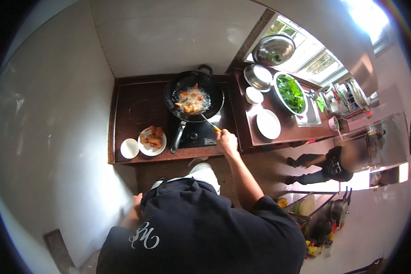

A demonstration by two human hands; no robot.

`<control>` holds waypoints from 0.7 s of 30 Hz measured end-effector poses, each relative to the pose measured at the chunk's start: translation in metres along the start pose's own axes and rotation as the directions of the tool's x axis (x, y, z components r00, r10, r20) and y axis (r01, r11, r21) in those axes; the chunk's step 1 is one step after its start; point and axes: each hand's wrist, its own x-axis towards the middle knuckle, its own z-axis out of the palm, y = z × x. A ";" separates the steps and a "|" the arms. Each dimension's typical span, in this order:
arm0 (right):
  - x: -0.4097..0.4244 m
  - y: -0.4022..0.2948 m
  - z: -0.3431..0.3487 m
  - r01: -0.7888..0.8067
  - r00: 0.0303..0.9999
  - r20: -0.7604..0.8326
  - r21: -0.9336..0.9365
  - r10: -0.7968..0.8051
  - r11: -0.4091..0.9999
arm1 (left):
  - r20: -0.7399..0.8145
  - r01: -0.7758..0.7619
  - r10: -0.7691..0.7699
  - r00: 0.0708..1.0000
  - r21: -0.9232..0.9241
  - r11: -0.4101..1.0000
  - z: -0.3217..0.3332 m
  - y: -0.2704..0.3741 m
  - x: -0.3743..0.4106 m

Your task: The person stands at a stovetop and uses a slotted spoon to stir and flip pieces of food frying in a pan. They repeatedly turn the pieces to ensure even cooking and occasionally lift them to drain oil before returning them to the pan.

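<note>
My right hand (227,141) grips the yellow handle of a metal spatula (210,123). Its blade reaches into a black wok (173,80), at the near side of some frying food pieces (190,102) in bubbling oil. The wok sits on a black glass cooktop (205,132), its long handle (179,137) pointing towards me. My left hand (137,201) hangs low at my left side by the wall, partly hidden by my body; its fingers do not show clearly. Left of the wok handle, a white plate (152,152) bears browned fried pieces (152,137), beside a white bowl (129,148).
On the right counter (246,118) stand an empty-looking white plate (268,124), a small white bowl (254,95), a metal basin (258,77), a bowl of leafy greens (290,94) and a sink (313,114). A person (332,164) stands further right, near a storage rack (308,215).
</note>
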 end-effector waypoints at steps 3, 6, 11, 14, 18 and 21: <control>0.015 0.005 0.028 -0.060 0.998 -0.027 0.077 0.062 0.995 | 0.169 -0.293 0.265 0.949 0.168 0.941 0.005 0.009 0.013; 0.014 -0.003 0.030 -0.077 0.997 -0.021 0.131 0.080 0.988 | -0.056 0.083 -0.093 0.994 -0.157 0.984 0.013 0.038 0.006; 0.015 -0.011 0.000 -0.129 0.989 -0.053 0.153 0.139 0.980 | 0.027 0.252 -0.258 0.966 -0.332 0.909 -0.007 0.085 -0.005; 0.039 -0.017 -0.010 -0.123 0.988 -0.086 0.092 0.131 0.988 | 0.030 0.291 -0.298 0.954 -0.326 0.899 -0.007 0.088 -0.009; 0.072 -0.044 -0.029 -0.198 0.980 -0.028 -0.001 0.198 0.980 | 0.156 0.207 -0.177 0.972 -0.209 0.956 -0.011 0.081 -0.017; 0.075 -0.074 -0.069 -0.170 0.985 -0.004 -0.092 0.170 0.981 | 0.135 -0.349 0.327 0.935 0.214 0.912 -0.011 0.055 -0.027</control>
